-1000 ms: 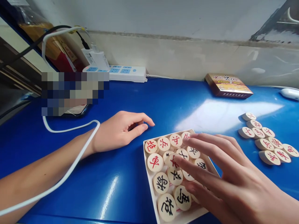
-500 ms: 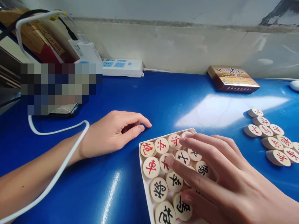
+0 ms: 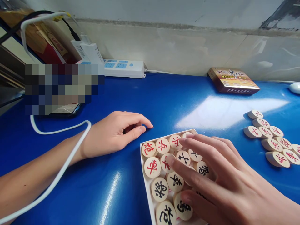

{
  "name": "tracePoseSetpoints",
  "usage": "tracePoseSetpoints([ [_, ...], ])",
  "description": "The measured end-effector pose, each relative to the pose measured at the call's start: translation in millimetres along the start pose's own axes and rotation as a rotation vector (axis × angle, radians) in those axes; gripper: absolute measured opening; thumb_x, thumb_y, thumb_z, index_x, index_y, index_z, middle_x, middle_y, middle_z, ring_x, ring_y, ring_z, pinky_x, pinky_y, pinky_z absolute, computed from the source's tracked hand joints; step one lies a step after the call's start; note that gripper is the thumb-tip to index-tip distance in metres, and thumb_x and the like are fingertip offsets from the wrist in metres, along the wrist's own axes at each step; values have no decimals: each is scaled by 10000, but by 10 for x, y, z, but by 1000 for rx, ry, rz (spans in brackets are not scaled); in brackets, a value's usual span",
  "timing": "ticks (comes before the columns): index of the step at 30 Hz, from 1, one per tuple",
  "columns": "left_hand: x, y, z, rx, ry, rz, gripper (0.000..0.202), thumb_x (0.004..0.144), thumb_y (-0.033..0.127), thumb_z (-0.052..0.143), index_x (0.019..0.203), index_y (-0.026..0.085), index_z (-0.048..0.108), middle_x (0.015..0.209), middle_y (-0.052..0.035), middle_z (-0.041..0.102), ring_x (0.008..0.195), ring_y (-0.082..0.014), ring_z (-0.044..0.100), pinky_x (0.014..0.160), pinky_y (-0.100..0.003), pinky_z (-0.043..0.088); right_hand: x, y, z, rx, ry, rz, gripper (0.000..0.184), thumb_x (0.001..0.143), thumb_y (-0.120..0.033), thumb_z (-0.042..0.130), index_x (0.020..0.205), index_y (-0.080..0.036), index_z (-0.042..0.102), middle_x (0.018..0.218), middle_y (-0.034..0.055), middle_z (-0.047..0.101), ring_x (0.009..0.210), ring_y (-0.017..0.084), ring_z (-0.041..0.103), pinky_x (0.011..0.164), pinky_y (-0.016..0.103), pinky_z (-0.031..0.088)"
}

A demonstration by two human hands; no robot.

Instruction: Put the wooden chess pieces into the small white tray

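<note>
Right hand (image 3: pixel 217 175) spread over wooden xiangqi pieces (image 3: pixel 162 146) packed in white tray (image 3: pixel 146 184), holding none visibly; left hand (image 3: pixel 117 132) loosely curled on blue worktop (image 3: pixel 164 100) just left of tray. Hands apart. Tray nearly full; red-marked loose pieces (image 3: pixel 272 144) clustered right of tray.

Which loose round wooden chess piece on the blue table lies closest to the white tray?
The wooden piece with a red character at the left end of the loose group: it lies nearest the white tray, while every other loose piece sits farther right or behind it.
</note>
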State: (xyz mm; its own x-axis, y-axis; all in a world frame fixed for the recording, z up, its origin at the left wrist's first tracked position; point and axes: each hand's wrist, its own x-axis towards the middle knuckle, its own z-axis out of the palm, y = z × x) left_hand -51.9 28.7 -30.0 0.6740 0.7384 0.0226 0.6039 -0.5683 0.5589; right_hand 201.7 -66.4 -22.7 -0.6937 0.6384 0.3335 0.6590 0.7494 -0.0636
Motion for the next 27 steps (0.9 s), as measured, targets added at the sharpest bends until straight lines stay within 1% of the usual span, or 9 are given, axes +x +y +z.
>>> tracePoseSetpoints([
  [6, -1, 6, -3, 8, -3, -3, 240, 930, 321, 471, 1042, 248, 670, 959, 18, 692, 822, -149, 637, 693, -211, 459, -1, -20, 29, -4, 3, 2, 326, 943, -341, 447, 1178, -228, 644, 1237, 123, 562, 1226, 285, 453, 844, 394, 515],
  [8, -2, 4, -5, 10, -2, -1, 232, 931, 318, 475, 1041, 252, 668, 959, 23, 691, 825, -146, 636, 691, -209, 456, 3, -17, 28, -2, -32, 4, 327, 943, -336, 449, 1189, -230, 637, 1243, 121, 559, 1224, 282, 455, 848, 389, 513],
  [10, -5, 1, -6, 13, -1, 0, 226, 932, 316, 477, 1037, 254, 668, 956, 25, 691, 825, -145, 636, 690, -209, 454, 6, -11, 25, -9, 5, 0, 335, 952, -341, 423, 1189, -237, 636, 1242, 119, 558, 1221, 280, 455, 832, 384, 514],
  [13, -5, -2, -5, 15, 0, -1, 223, 934, 316, 477, 1039, 257, 665, 948, 27, 690, 821, -145, 636, 682, -210, 450, 13, -2, 21, -14, 17, 3, 341, 956, -352, 412, 1192, -246, 634, 1243, 121, 555, 1225, 280, 449, 823, 383, 514],
  [16, -1, -2, -4, 16, 0, -1, 224, 934, 318, 476, 1036, 257, 666, 936, 26, 690, 812, -145, 636, 674, -213, 447, 24, -3, 15, -14, -19, 9, 333, 950, -347, 433, 1197, -247, 633, 1243, 122, 556, 1222, 274, 452, 832, 375, 514],
  [24, -3, -2, -13, 30, -3, -9, 242, 926, 332, 469, 1036, 254, 670, 940, 16, 688, 807, -153, 635, 677, -224, 450, 0, -13, 0, -23, -16, 10, 349, 954, -338, 417, 1221, -244, 620, 1262, 122, 548, 1241, 276, 439, 848, 383, 511],
  [27, -5, -4, -14, 33, -8, -17, 252, 927, 340, 462, 1041, 256, 671, 927, 15, 689, 782, -150, 634, 665, -225, 449, 0, -19, -9, -17, -32, 12, 353, 952, -312, 418, 1240, -238, 608, 1273, 122, 542, 1242, 281, 441, 854, 393, 509],
])
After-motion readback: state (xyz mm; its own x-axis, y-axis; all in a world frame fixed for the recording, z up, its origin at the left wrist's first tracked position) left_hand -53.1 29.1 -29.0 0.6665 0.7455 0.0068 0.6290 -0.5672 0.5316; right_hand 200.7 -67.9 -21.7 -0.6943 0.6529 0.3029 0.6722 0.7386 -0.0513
